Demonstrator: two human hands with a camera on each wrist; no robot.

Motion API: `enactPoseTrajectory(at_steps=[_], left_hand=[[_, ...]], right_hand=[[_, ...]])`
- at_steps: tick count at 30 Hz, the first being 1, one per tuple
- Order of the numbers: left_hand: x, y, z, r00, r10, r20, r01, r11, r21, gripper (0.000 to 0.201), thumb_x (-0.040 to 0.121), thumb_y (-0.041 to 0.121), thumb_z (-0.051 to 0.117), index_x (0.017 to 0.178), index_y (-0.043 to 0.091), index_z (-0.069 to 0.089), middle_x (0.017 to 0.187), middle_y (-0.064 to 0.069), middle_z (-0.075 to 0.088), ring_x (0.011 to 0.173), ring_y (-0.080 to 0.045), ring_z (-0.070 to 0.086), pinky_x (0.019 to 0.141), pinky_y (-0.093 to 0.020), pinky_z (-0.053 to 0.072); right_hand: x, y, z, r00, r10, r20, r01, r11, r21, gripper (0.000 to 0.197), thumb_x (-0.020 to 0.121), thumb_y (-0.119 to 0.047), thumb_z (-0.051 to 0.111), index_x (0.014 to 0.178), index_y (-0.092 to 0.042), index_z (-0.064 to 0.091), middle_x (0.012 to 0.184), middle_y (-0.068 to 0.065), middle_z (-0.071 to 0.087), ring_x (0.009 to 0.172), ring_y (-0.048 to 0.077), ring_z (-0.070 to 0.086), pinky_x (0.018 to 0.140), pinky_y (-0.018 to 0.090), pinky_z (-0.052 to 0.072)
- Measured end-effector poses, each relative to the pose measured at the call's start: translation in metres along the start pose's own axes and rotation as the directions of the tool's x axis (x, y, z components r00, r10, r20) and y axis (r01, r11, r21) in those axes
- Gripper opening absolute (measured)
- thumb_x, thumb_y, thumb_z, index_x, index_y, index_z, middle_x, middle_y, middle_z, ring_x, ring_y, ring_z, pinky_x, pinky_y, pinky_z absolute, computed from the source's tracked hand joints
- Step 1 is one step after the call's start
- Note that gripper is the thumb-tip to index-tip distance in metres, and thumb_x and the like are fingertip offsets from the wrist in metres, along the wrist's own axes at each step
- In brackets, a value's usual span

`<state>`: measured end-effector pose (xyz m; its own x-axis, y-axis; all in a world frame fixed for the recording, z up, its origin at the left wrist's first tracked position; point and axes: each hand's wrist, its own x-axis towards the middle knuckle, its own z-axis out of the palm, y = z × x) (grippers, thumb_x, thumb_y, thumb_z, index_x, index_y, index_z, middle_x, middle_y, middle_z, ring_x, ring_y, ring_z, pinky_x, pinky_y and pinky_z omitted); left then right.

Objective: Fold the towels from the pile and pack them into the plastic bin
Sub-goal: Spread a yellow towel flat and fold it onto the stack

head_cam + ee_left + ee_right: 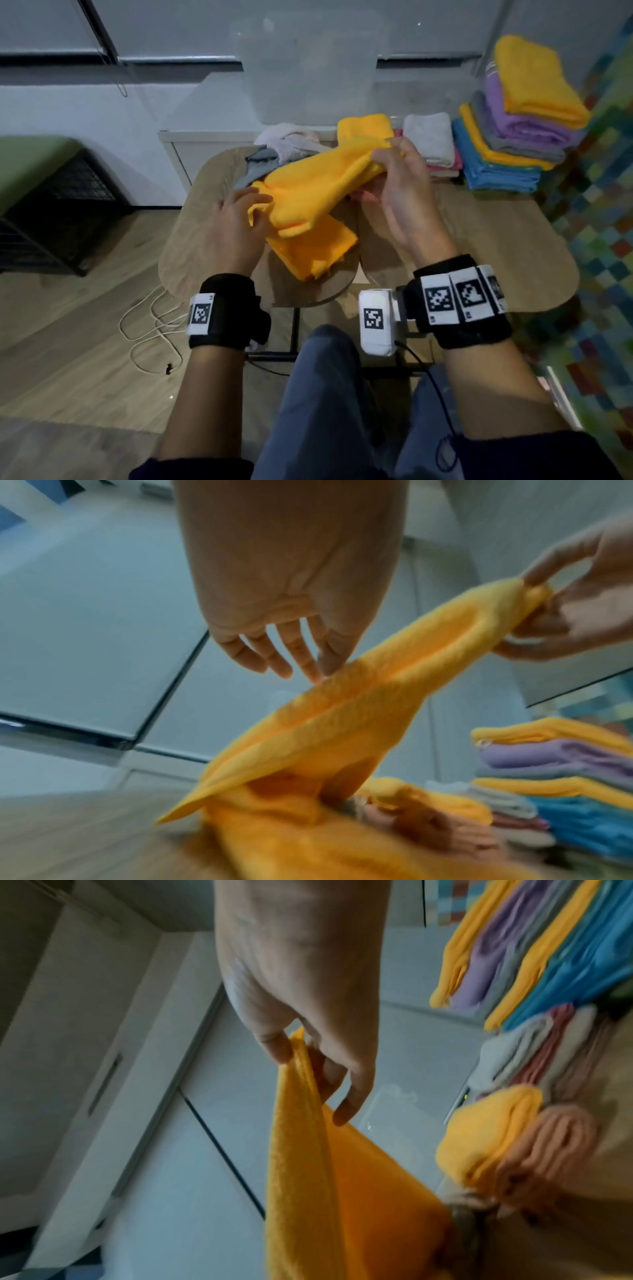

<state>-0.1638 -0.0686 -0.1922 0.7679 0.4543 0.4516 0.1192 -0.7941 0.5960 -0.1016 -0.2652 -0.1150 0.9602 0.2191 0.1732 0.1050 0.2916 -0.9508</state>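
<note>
Mid-fold: orange towel (310, 192) hanging between both hands above the table (479, 240), lower part trailing on the wood.

Right hand (397, 178) is pinching the raised end; left hand (239, 219) is touching the lower edge, fingers looking loose, though blur is making its hold hard to call. Risks: the slack corner is slipping and skewing the fold, or the swinging cloth is catching the folded stack (513, 137) beside it. Clear bin (308, 68) is sitting behind.

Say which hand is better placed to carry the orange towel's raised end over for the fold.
Right. The right hand already pinches the raised end of the orange terry towel. The left hand only touches the low end near the wooden table, so it probably suits anchoring.
</note>
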Motion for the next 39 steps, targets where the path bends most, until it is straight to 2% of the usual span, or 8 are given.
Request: enactPoseTrajectory(at_steps=[6, 9, 12, 17, 20, 28, 33, 39], left_hand=[[0.014, 0.089, 0.014, 0.882, 0.427, 0.201, -0.349, 0.877, -0.33, 0.055, 0.067, 0.01, 0.054, 0.121, 0.022, 0.059, 0.13, 0.0, 0.057, 0.126, -0.027, 0.044, 0.103, -0.049, 0.035], [0.021, 0.119, 0.022, 0.786, 0.493, 0.372, -0.419, 0.868, -0.265, 0.061, 0.06, 0.04, 0.05, 0.115, 0.02, 0.064, 0.119, -0.002, 0.061, 0.124, -0.026, 0.043, 0.104, -0.038, 0.026], [0.03, 0.126, 0.025, 0.776, 0.43, 0.461, -0.461, 0.886, -0.051, 0.058, 0.051, 0.066, 0.04, 0.084, 0.024, 0.061, 0.096, 0.001, 0.062, 0.109, -0.028, 0.045, 0.092, -0.029, 0.017], [0.039, 0.104, 0.01, 0.846, 0.304, 0.439, -0.421, 0.885, 0.199, 0.062, 0.067, 0.069, 0.06, 0.093, 0.013, 0.068, 0.105, -0.011, 0.063, 0.112, -0.029, 0.047, 0.1, -0.039, 0.023], [0.042, 0.091, 0.005, 0.886, 0.285, 0.367, -0.388, 0.887, 0.249, 0.069, 0.064, 0.073, 0.051, 0.101, 0.018, 0.069, 0.105, -0.012, 0.063, 0.109, -0.034, 0.048, 0.097, -0.046, 0.029], [0.029, 0.123, 0.009, 0.782, 0.091, 0.617, 0.072, 0.969, -0.235, 0.029, 0.082, 0.045, 0.065, 0.105, 0.029, 0.056, 0.093, 0.025, 0.052, 0.074, 0.008, 0.051, 0.071, -0.013, 0.039], [-0.002, 0.121, 0.057, 0.603, 0.042, 0.796, 0.022, 0.997, -0.069, 0.05, 0.093, 0.037, 0.051, 0.138, 0.016, 0.04, 0.139, -0.005, 0.046, 0.118, -0.019, 0.048, 0.081, -0.015, 0.036], [-0.008, 0.089, 0.066, 0.714, -0.103, 0.692, -0.056, 0.978, 0.203, 0.049, 0.094, 0.038, 0.05, 0.127, 0.001, 0.047, 0.131, -0.022, 0.052, 0.12, -0.033, 0.049, 0.09, -0.034, 0.035]], right_hand=[[-0.006, -0.009, -0.033, 0.994, 0.099, 0.054, -0.099, 0.995, 0.003, 0.028, 0.09, 0.009, 0.039, 0.082, -0.014, 0.054, 0.071, 0.003, 0.056, 0.064, 0.011, 0.053, 0.059, 0.024, 0.045], [-0.012, -0.016, -0.041, 0.988, 0.099, 0.121, -0.093, 0.994, -0.056, 0.033, 0.09, 0.01, 0.037, 0.08, -0.014, 0.058, 0.07, -0.001, 0.061, 0.066, 0.007, 0.057, 0.061, 0.019, 0.046], [-0.013, -0.035, -0.055, 0.996, 0.061, 0.066, -0.064, 0.997, 0.036, 0.034, 0.088, 0.01, 0.034, 0.077, -0.014, 0.057, 0.056, -0.009, 0.06, 0.054, 0.001, 0.054, 0.05, 0.015, 0.045], [-0.01, -0.073, -0.102, 0.978, -0.157, -0.136, 0.174, 0.977, 0.123, 0.033, 0.086, 0.006, 0.031, 0.07, -0.017, 0.048, 0.052, -0.009, 0.049, 0.052, 0.004, 0.044, 0.052, 0.021, 0.035], [-0.005, -0.073, -0.131, 0.937, -0.228, -0.265, 0.189, 0.968, -0.165, 0.035, 0.086, 0.001, 0.033, 0.065, -0.023, 0.047, 0.056, -0.008, 0.042, 0.052, 0.004, 0.038, 0.049, 0.022, 0.03], [0.006, -0.054, -0.192, 0.791, -0.477, -0.382, 0.078, 0.699, -0.71, 0.022, 0.09, -0.005, 0.029, 0.084, -0.018, 0.047, 0.078, -0.009, 0.043, 0.069, -0.003, 0.042, 0.06, 0.006, 0.033], [0.007, -0.025, -0.209, 0.862, -0.285, -0.419, -0.17, 0.617, -0.768, 0.026, 0.095, -0.003, 0.034, 0.108, 0.0, 0.056, 0.104, 0.014, 0.056, 0.104, 0.029, 0.053, 0.082, 0.03, 0.04], [-0.009, 0.019, -0.184, 0.952, 0.026, -0.306, -0.263, 0.586, -0.766, 0.035, 0.099, -0.006, 0.033, 0.131, 0.0, 0.046, 0.134, 0.019, 0.049, 0.117, 0.027, 0.047, 0.088, 0.028, 0.036]])
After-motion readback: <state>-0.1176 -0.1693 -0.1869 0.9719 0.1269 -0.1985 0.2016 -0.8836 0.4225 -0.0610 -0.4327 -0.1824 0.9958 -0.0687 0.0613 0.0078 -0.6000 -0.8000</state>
